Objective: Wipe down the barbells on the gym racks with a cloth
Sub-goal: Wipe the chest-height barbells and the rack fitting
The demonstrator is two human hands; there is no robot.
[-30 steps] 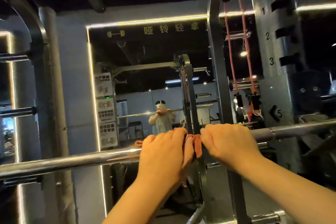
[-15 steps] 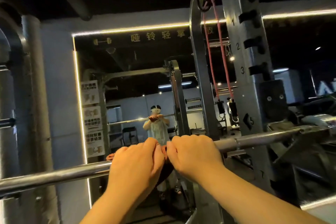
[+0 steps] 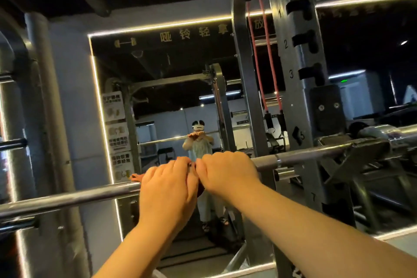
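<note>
Head view: long silver steel barbell (image 3: 74,196) lies across the rack, its right end seated in the hook by the grey numbered upright (image 3: 300,97). Left hand (image 3: 168,187) and right hand (image 3: 228,171) sit side by side, touching. The fingers of both curl over the bar and grip a reddish-orange cloth (image 3: 136,177) wrapped round it, one corner poking out left. Bar likely heavy, rigid, slick; best left racked. Cloth soft, light; hold it wrapped round the shaft.

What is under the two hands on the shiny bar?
An orange-red cloth on the barbell. Its corner pokes out beside the left hand. That hand and the right hand cover the rest of it.
</note>
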